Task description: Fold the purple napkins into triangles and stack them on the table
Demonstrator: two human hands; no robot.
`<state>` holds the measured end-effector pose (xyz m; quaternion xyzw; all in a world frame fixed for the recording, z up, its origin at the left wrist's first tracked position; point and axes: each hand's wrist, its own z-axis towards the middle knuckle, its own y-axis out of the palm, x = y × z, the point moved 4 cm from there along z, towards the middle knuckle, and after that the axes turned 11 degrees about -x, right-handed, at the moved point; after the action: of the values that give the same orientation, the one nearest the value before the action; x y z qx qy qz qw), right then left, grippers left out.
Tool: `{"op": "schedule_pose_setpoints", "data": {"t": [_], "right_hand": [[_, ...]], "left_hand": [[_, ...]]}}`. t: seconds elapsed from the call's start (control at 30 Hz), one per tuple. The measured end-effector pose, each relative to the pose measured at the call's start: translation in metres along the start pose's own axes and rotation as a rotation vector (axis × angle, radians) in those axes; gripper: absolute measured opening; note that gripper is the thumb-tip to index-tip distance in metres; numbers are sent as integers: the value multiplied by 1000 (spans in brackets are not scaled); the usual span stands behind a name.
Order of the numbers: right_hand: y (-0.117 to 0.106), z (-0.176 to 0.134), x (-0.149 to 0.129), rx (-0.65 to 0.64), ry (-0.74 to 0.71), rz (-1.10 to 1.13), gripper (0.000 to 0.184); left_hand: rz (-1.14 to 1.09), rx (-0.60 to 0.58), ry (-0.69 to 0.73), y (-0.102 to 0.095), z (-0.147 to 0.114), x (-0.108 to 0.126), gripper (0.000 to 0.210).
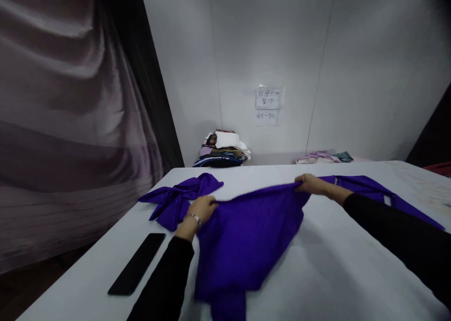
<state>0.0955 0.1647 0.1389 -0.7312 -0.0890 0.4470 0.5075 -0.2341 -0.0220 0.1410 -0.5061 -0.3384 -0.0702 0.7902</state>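
Note:
A purple satin-like cloth napkin (246, 241) hangs stretched between my two hands over the white table (338, 274). My left hand (202, 210), with a bracelet at the wrist, pinches its upper left edge. At the upper right corner my right hand (312, 185) grips it, with the arm reaching in from the right. The lower part of the cloth hangs in loose folds toward me and looks slightly blurred. Just beyond my left hand lies a knotted or bunched purple cloth (176, 199). Behind my right forearm, more purple cloth (373, 192) with small white labels lies flat.
A black phone-like slab (137, 264) lies near the table's left edge. Against the wall behind the table are a stack of folded clothes (223, 149) and a lower cloth pile (322, 157). A handwritten paper sign (268, 98) hangs above. A shiny curtain (70, 124) drapes at left.

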Motion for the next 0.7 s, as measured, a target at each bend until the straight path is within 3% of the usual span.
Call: {"op": "schedule_pose_setpoints", "data": {"t": [0.03, 0.1, 0.2, 0.27, 0.33, 0.4, 0.47, 0.57, 0.7], "right_hand": [[-21, 7, -1, 89, 29, -16, 8], [-72, 14, -10, 401, 97, -47, 15], [-139, -1, -38, 844, 22, -55, 23], [-163, -25, -60, 1007, -98, -94, 21], [-168, -54, -73, 1039, -173, -157, 16], [-157, -83, -73, 982, -171, -239, 11], [-134, -107, -60, 880, -128, -307, 10], [-84, -130, -26, 619, -127, -290, 11], [-8, -149, 19, 331, -65, -152, 11]], "left_hand": [[20, 6, 57, -8, 17, 12, 12], [58, 79, 145, -31, 48, 40, 4], [79, 287, 244, -79, 71, 86, 21], [96, 512, 393, -111, 65, 113, 24], [124, 686, 555, -133, 46, 127, 24], [146, 731, 663, -140, 23, 127, 21], [161, 663, 727, -132, 1, 114, 16], [170, 405, 787, -101, -29, 80, 12], [91, 15, 640, -50, -61, 29, 11]]}}
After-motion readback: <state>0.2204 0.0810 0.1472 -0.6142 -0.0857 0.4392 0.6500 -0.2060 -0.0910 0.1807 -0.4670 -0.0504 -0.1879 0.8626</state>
